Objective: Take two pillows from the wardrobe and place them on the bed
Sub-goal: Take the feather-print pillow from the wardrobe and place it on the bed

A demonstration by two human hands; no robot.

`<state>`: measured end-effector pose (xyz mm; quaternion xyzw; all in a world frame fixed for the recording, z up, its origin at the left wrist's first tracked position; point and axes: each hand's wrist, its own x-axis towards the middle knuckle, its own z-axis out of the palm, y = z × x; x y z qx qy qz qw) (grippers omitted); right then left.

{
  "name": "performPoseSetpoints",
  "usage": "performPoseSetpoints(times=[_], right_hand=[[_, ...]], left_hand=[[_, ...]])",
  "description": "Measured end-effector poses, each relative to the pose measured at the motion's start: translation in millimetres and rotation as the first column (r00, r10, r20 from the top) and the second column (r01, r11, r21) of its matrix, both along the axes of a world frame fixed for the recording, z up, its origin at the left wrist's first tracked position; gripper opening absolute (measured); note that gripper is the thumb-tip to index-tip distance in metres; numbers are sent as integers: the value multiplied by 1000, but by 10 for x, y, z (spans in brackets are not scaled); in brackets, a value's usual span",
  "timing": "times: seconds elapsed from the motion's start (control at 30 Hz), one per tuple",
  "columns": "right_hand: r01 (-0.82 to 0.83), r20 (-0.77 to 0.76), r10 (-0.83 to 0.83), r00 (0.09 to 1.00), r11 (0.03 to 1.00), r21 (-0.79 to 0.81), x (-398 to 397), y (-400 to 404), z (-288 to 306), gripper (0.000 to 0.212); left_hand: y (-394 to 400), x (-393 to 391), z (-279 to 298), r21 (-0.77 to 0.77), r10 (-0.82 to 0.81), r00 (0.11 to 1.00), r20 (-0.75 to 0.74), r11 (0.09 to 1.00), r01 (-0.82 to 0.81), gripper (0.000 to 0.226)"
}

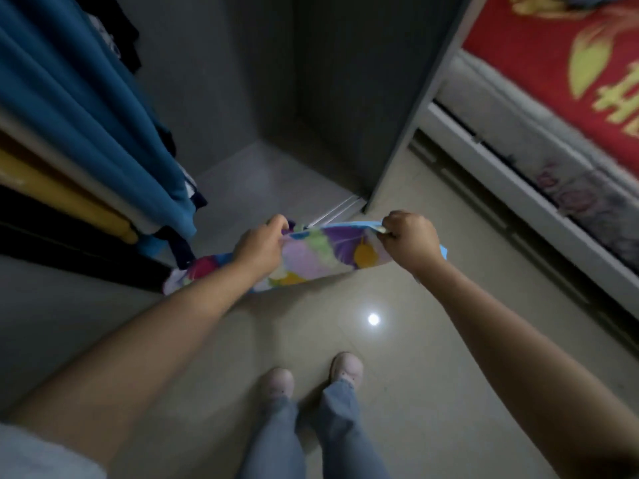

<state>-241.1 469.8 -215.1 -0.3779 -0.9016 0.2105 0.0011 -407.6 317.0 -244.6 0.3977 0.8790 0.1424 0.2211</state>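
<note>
A multicoloured pillow (328, 255) with purple, yellow and green patches hangs in the air just in front of the open wardrobe (262, 98). My left hand (261, 245) pinches its top edge at the left. At the right corner of that edge my right hand (411, 236) grips it. The pillow sags between both hands above the floor. The bed (539, 108), with a red and yellow cover, lies at the upper right. A second pillow is not visible; the grey wardrobe floor shows bare.
Blue, yellow and dark clothes (79, 126) hang at the left inside the wardrobe. The wardrobe's grey side panel (408, 126) stands between it and the bed. My feet (311, 378) stand on the glossy beige tiled floor (397, 357).
</note>
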Motion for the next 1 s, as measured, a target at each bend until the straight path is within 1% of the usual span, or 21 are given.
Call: performPoseSetpoints(times=[0.07,0.13,0.2,0.27,0.37,0.4,0.5,0.57,0.67,0.83,0.93,1.0], right_hand=[[90,-49,-87,995,994,64,189,102,331,20],[184,-98,-172,980,974,134,442,165,644,21],[279,-144,-255,956,942,187,724,221,918,21],[368,-172,-335,927,900,233,1014,284,1142,22],[478,-215,-433,875,840,255,1455,480,1401,26],[515,-225,-468,855,818,257,1605,576,1461,27],[627,-239,-580,779,737,252,2090,914,1535,34],[680,-233,-639,733,696,232,2420,1233,1526,29],[722,-214,-690,691,665,188,2884,1791,1454,27],[723,-163,-705,691,668,176,3436,2796,1465,28],[706,-139,-693,708,683,189,3597,3350,1522,42],[678,-120,-671,732,702,216,3611,3744,1561,45]], left_hand=[[261,-28,263,5,-111,992,-54,994,111,22],[511,54,542,14,-188,971,-144,981,192,28],[762,214,777,72,-262,943,-205,957,281,29],[977,439,974,152,-338,909,-242,913,380,28],[1347,828,1197,285,-439,868,-232,823,492,25],[1500,979,1256,309,-468,853,-233,796,521,25],[2012,1466,1356,354,-532,810,-248,728,587,25],[2419,1782,1370,363,-563,794,-231,707,607,25],[3089,2218,1368,327,-601,769,-218,697,638,26],[4237,2747,1518,297,-628,748,-215,688,663,27],[4856,2911,1621,304,-606,754,-256,690,657,26],[5256,2945,1694,309,-579,768,-274,703,641,27]])
